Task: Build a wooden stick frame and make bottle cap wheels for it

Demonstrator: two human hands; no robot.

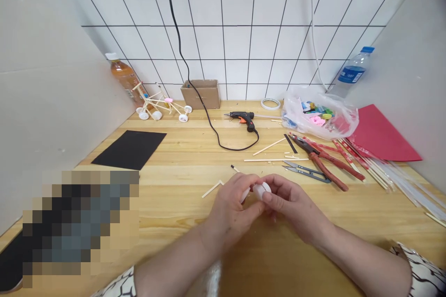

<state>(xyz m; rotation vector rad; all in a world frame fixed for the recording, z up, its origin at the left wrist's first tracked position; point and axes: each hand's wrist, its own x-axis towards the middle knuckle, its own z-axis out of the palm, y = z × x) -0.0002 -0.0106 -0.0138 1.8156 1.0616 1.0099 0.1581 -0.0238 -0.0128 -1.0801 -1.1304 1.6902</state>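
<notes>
My left hand and my right hand meet over the near middle of the table, fingers closed around small white round pieces that look like bottle caps. One white cap sits between the fingertips of both hands, pinched by my right thumb. Another white piece shows partly inside the curl of my left fingers. Just beyond the hands lies a black-tipped stick. A bent thin wooden stick rests left of them.
Behind stand a glue gun, a cardboard box and a stick frame with white wheels. Pliers, snips, a plastic bag and red sheet lie right. A black sheet lies left.
</notes>
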